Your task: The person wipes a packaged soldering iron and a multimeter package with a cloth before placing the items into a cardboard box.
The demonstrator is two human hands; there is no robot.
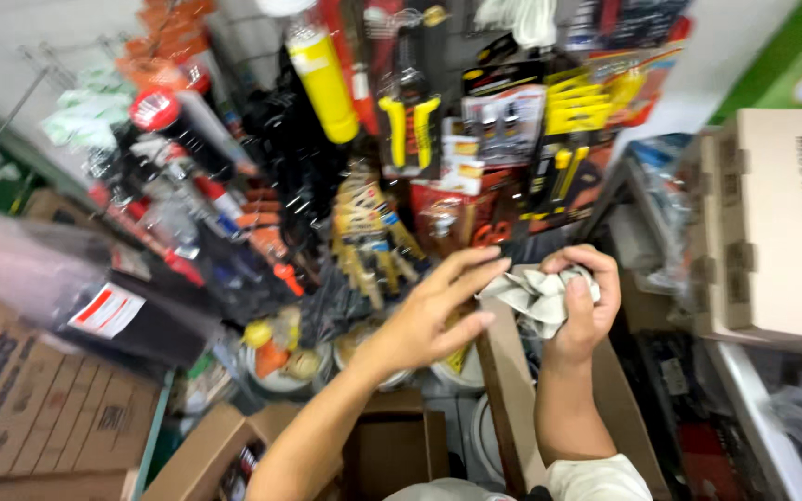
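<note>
My right hand [585, 299] is closed around a crumpled wad of white paper [528, 299], held in front of a wall of hanging tool packages. My left hand [433, 311] reaches forward with its fingers spread, its fingertips touching the left side of the same paper wad. Both hands hover above an open brown cardboard box [503, 390]. The view is motion-blurred.
Packaged tools hang on the wall, among them yellow-handled pliers [408, 125] and a yellow canister [324, 82]. A large cardboard box [777, 223] sits on a shelf at the right. Flat cartons [39, 408] lie at lower left, smaller open boxes [392, 445] below.
</note>
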